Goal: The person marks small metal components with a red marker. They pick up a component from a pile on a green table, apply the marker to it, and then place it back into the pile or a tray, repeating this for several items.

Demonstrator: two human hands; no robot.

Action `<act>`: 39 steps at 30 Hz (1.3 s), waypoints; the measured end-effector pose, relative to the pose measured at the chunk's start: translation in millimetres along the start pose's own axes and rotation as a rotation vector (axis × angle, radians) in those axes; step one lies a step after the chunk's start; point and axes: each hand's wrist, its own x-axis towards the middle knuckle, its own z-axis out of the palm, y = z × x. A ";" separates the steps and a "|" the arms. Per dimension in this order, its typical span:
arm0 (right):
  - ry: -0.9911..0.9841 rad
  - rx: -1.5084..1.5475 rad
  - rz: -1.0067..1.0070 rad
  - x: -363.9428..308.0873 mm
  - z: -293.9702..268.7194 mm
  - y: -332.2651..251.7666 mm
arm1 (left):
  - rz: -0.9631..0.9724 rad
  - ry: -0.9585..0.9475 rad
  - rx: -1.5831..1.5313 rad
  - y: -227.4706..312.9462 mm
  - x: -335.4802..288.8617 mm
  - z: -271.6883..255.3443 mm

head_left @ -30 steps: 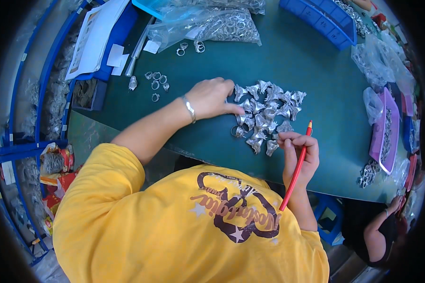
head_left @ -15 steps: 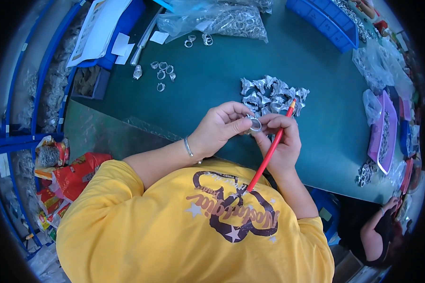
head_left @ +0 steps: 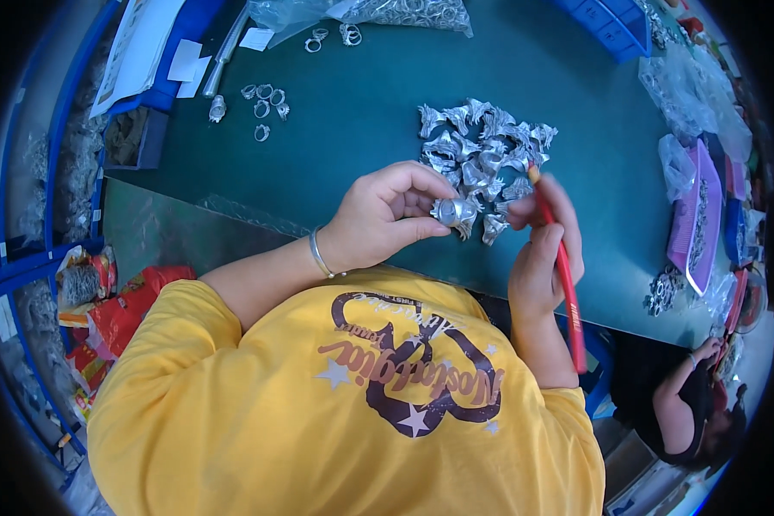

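Observation:
A chunky silver ring (head_left: 454, 215) is pinched between the thumb and fingers of my left hand (head_left: 383, 211), just in front of a pile of similar silver rings (head_left: 486, 150) on the green table. My right hand (head_left: 549, 249) is apart from it, to the right, gripping a long red pencil (head_left: 569, 301). The pencil slants across that hand, its tip up beside the pile and its other end over my forearm. Motion smears some of the right fingers.
Several loose rings (head_left: 262, 110) lie at the left, near a metal rod (head_left: 225, 52). A clear bag of rings (head_left: 413, 13) sits at the back, a blue bin (head_left: 606, 26) at back right. A purple basket (head_left: 698, 215) stands at the right edge, near a person (head_left: 675, 396).
My right hand has come off the ring and moved right with the pencil, which swung more upright. My left hand keeps the ring, now turned differently. The view has shifted slightly.

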 end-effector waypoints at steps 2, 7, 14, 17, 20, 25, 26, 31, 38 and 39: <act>-0.016 -0.028 -0.069 -4.9 -3.1 -0.4 | 0.019 -0.008 -0.020 0.0 1.1 0.8; -0.103 -0.023 -0.289 -1.3 0.4 -11.0 | 0.142 -0.022 0.115 1.3 3.2 -0.6; -0.165 -0.123 -0.347 1.5 2.6 -12.0 | 0.369 -0.003 0.534 7.2 8.3 -2.4; -0.175 -0.127 -0.351 2.1 4.4 -9.9 | 0.393 0.012 0.573 9.5 8.5 -1.2; -0.181 -0.191 -0.317 0.7 1.9 -6.8 | 0.397 0.029 0.549 11.4 7.0 -0.2; -0.074 0.143 -0.172 -3.7 -1.0 -3.6 | 0.418 -0.027 0.537 10.8 7.8 -2.8; -0.077 0.148 -0.172 -0.8 0.8 -2.6 | 0.275 0.008 0.312 7.5 5.1 0.4; -0.143 0.138 0.063 -1.4 13.0 -1.2 | 0.045 0.030 -0.115 10.2 2.9 4.6; -0.042 0.377 0.471 0.9 11.5 -8.0 | -0.214 -0.035 -0.098 18.2 3.0 -6.1; -0.041 0.376 0.467 2.0 11.0 -7.7 | -0.227 -0.069 -0.077 18.3 3.4 -7.3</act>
